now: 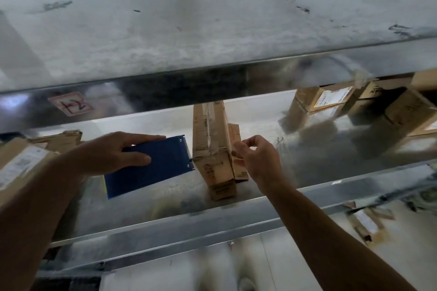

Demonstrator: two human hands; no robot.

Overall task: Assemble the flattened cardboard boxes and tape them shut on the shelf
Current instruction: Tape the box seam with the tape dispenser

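A long narrow cardboard box (210,130) lies on the metal shelf (331,172), running from front to back. My left hand (111,153) grips a blue tape dispenser (151,168), whose toothed edge touches the box's left side. A strip of clear tape crosses the box's top there. My right hand (256,160) is on the box's right side, fingers pinched at the edge of a smaller cardboard piece (237,149) that leans against the box.
Several labelled cardboard boxes (328,99) stand at the back right of the shelf, and more boxes (21,163) sit at the left. An upper shelf beam (212,87) with a handwritten label hangs just above. The shelf's front rail (212,222) runs below my arms.
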